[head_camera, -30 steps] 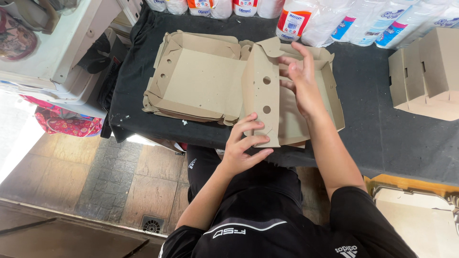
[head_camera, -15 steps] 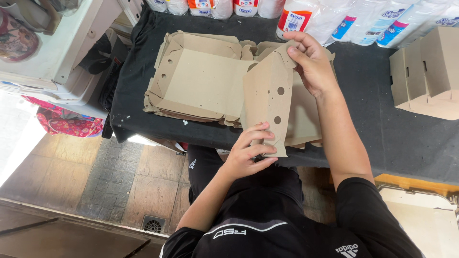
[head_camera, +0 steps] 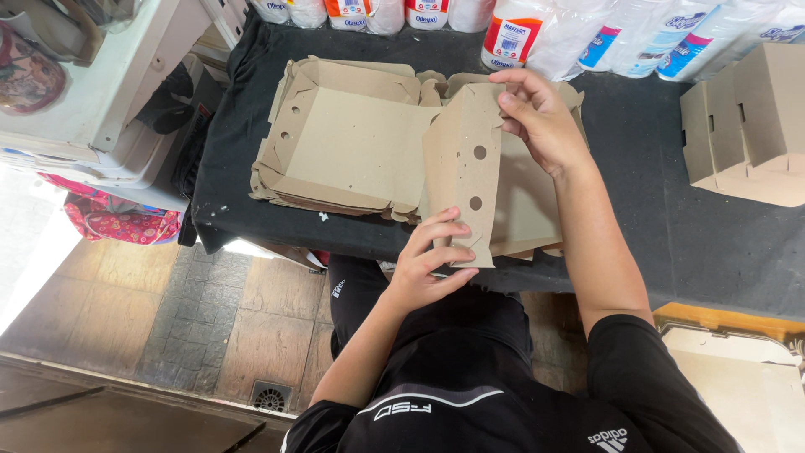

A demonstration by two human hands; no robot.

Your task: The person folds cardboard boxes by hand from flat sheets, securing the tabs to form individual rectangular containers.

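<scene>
Item: brown cardboard box blank (head_camera: 495,189), lying at the near edge of the desk (head_camera: 671,226), on the dark cloth, just right of a stack of opened blanks (head_camera: 352,143).

Our left hand (head_camera: 423,264) is pinching the near end of the raised side flap (head_camera: 463,176), grip clamped on the card. Our right hand (head_camera: 541,117) is gripping the flap's far top corner, fingers closed on it.

Change: half a second ago the flap was leaning right; now we are standing it nearer upright, both round holes facing us. A second ago the right hand was open over the panel; it has since closed on the corner. We judge the wall is being set.

Also present: folded boxes (head_camera: 746,126) at the right edge; bottles (head_camera: 520,33) along the far edge.
</scene>
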